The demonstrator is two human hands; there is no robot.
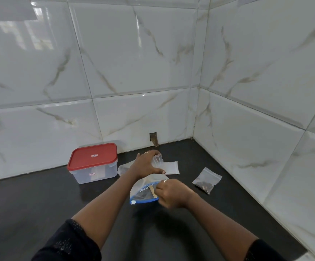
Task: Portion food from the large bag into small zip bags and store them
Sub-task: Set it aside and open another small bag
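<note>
Broadly, setting: we see a dark table (40, 204) filling the lower half of the frame, meeting glossy white marble-veined wall tiles (134, 63) that form a corner at upper right.
Large bag: we find the large bag (143, 187), clear with a blue zip strip, at lower centre of the frame; its mouth faces us and dark contents show inside.
Right hand: our right hand (171, 193) sits at the bag's mouth, fingers (159, 187) curled shut around a pale wooden stick (153, 191) that reaches into the bag.
Left hand: our left hand (147, 162) is spread just above the large bag, near the centre of the frame; the fingers grasp a small clear zip bag (157, 160), thumb stretched out below it.
Spare bags: we see more empty small bags (171, 167) lying flat under and to the right of the left hand, with another edge showing to its left.
Filled bag: we see one small zip bag with dark food (206, 180) lying on the table right of centre, apart from both hands.
Container: we note a clear plastic box (94, 171) with its red lid (92, 156) on, left of centre, close to the wall.
Sleeves: we see dark sleeves (68, 245) at the bottom edge.
</note>
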